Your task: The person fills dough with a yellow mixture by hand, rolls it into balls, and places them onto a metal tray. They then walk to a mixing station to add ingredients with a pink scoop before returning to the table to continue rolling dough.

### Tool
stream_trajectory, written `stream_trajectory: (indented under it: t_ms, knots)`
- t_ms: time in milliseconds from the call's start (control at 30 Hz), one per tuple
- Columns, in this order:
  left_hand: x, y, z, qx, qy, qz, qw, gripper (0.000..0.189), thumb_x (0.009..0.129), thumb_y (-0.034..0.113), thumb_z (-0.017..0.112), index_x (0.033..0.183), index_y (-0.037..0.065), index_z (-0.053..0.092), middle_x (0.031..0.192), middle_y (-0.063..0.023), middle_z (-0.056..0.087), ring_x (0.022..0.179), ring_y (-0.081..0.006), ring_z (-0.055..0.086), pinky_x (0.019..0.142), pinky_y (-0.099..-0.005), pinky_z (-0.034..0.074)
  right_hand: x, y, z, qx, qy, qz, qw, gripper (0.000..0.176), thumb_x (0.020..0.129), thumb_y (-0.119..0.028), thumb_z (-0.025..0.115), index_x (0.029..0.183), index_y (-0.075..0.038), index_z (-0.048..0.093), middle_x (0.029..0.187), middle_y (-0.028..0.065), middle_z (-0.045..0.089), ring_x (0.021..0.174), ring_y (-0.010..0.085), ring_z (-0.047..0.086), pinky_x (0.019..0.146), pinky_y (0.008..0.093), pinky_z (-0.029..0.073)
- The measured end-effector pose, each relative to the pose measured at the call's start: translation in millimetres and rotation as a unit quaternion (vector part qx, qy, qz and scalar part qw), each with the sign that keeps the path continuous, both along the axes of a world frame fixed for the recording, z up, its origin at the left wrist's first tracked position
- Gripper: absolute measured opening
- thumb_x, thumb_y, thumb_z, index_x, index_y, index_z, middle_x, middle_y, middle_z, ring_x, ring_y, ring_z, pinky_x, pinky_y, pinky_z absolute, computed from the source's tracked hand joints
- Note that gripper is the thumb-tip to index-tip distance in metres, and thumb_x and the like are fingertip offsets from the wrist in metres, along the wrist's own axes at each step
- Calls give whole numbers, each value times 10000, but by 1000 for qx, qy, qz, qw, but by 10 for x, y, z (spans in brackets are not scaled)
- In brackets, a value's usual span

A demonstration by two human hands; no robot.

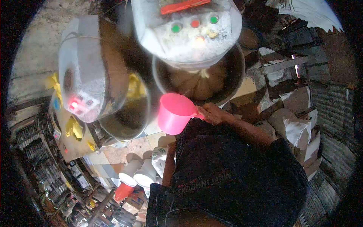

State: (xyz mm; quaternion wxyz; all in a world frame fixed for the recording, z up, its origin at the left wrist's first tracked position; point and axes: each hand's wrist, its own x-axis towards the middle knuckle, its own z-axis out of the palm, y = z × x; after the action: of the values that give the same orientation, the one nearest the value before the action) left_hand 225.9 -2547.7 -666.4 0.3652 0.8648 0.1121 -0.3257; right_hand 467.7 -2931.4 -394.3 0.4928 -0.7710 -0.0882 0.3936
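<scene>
My right hand [212, 113] is closed around the handle of a pink plastic dipper [174, 115]. The dipper is at the near rim of a big round mixer bowl [155, 75], and what it contains is not visible. Inside that bowl lies a pale brown, dough-like mass [200, 85] with ridges on its surface. Above the bowl sits the white mixer head [189, 41] with green and red buttons. My left hand [171, 148] hangs low beside my body, near a white printed sack [159, 159]; its fingers are hidden.
To the left stands a second mixer [81, 68] with a lit red light, over another metal bowl [124, 126]. White buckets [145, 174] and a red bag [123, 192] are on the floor. Sacks [295, 130] are stacked at right, along a corrugated metal wall [336, 98].
</scene>
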Motion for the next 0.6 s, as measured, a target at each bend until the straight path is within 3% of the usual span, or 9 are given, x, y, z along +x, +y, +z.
stream_trajectory:
  t_ms: [67,300,400,600]
  knots:
    - [-3,-16,24,-2,6,-2,1000,344,925,325,500,1090,59,645,818,-105,653,724,-204,601,652,-355,481,-11,-10,-20,55,43,-19,997,637,998,-452,265,765,26,615,661,200,604,671,347,617,667,466,481]
    - [63,-18,18,-16,25,-18,999,339,923,319,502,1090,60,643,822,-98,652,723,-202,599,650,-353,481,-23,29,-67,46,2,-15,999,593,1002,-423,269,822,28,609,724,216,619,713,366,616,702,475,483]
    - [94,-21,94,-30,42,-31,998,337,923,317,503,1091,60,643,824,-95,652,722,-201,598,649,-353,481,-47,64,-138,-8,-92,-9,996,564,999,-403,278,869,29,618,781,249,633,767,409,620,734,498,477]
    - [221,58,272,-89,144,-67,983,333,922,312,504,1091,61,641,827,-90,651,721,-198,596,647,-351,482,65,55,59,20,-19,17,999,553,995,-398,295,904,49,608,807,273,626,769,444,612,730,516,472]
